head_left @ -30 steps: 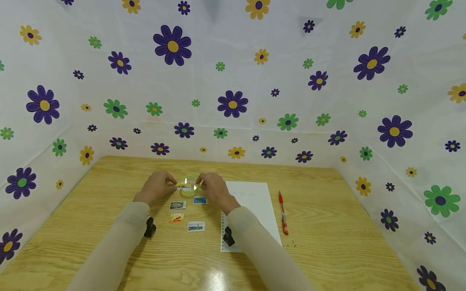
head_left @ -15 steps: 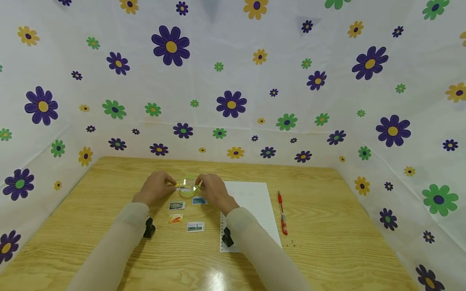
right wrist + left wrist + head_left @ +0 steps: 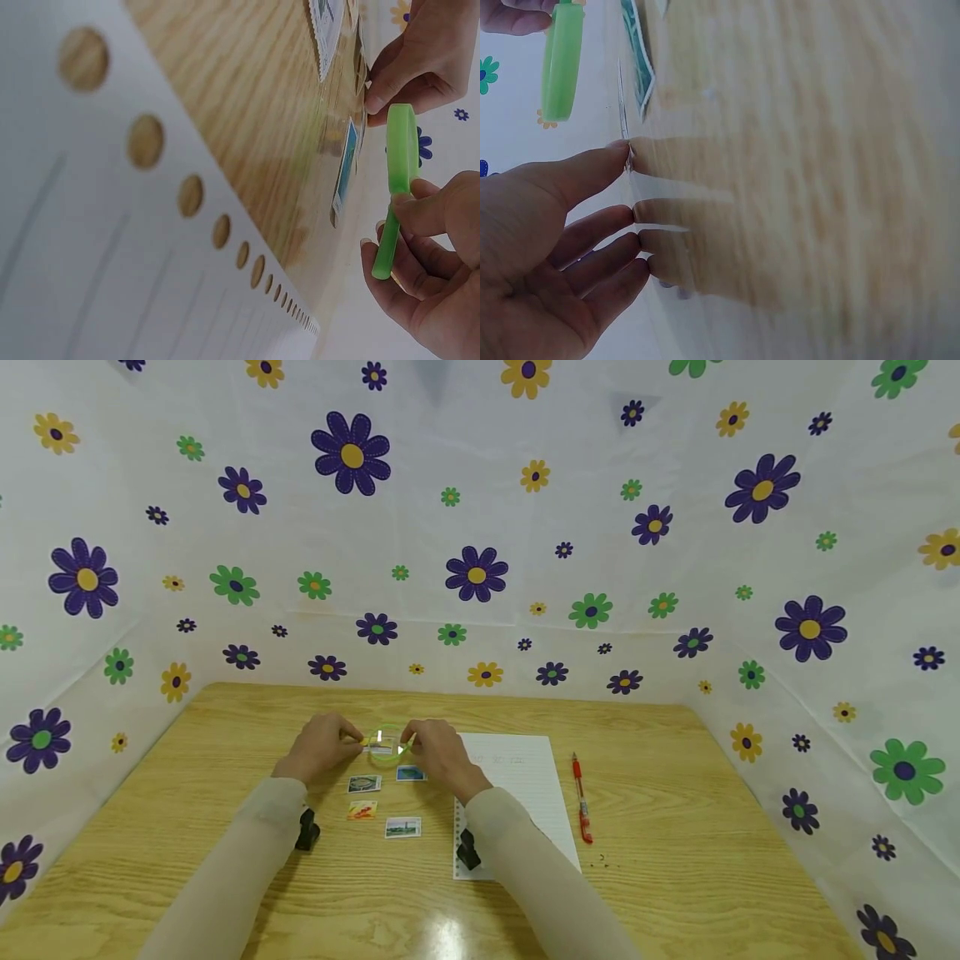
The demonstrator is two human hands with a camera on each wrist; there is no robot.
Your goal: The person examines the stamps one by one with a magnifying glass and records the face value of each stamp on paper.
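My right hand (image 3: 444,752) pinches the short handle of a green magnifying glass (image 3: 403,150) between thumb and fingers. The lens stands above the table and overlaps a postage stamp (image 3: 381,747) in the head view. My left hand (image 3: 322,747) pinches that stamp's left edge at the table; the left wrist view shows the thumb at the edge and the other fingertips on the wood. Nearer to me lie a blue stamp (image 3: 410,773), a grey stamp with an oval picture (image 3: 364,783), an orange-red stamp (image 3: 362,810) and a stamp with a green landscape (image 3: 402,827).
A sheet of lined, hole-punched paper (image 3: 517,793) with faint writing lies under my right forearm. Right of it is a red pen (image 3: 581,797), with small dark specks (image 3: 602,862) near its lower end. Flower-patterned cloth (image 3: 480,635) encloses the table's back and sides.
Both hands keep their grip and place. The whole head view has shifted slightly left; the stamps, paper and pen lie as before.
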